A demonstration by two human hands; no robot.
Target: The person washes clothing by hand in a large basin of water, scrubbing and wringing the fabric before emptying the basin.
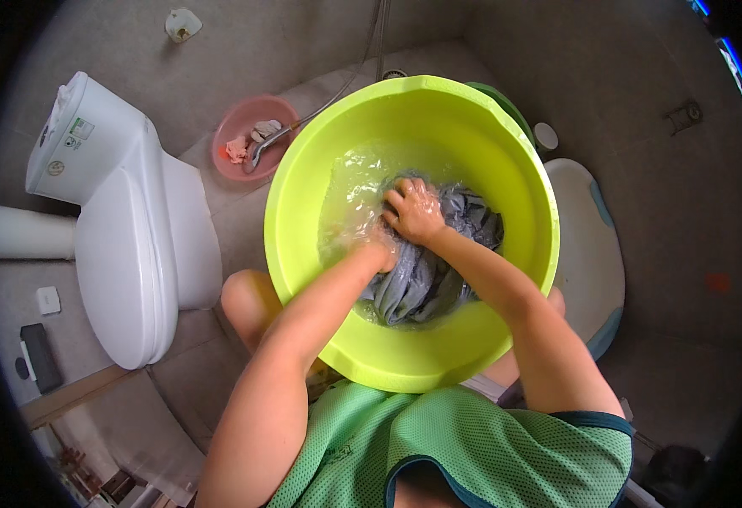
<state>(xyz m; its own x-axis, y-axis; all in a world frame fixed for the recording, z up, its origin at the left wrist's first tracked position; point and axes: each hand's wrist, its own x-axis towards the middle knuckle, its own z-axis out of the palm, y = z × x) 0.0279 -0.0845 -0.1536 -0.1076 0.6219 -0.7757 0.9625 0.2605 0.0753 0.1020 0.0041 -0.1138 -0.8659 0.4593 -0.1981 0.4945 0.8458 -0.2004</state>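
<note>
A large lime-green plastic basin stands before me with water in its bottom. Wet grey-blue cloth lies bunched in the water, towards the right and near side. On top of the cloth rests my right hand, wet, its fingers bent into the folds; whether they grip it cannot be told. My left hand is at the cloth's left edge, partly under splashing water, so its fingers are blurred and mostly hidden. Ripples and bright splashes show to the left of both hands.
A pink basin at the upper left holds a shower head and small cloths. Further left is a white toilet. Right of the green basin stands a white tub with blue parts, and a white round object lies above it.
</note>
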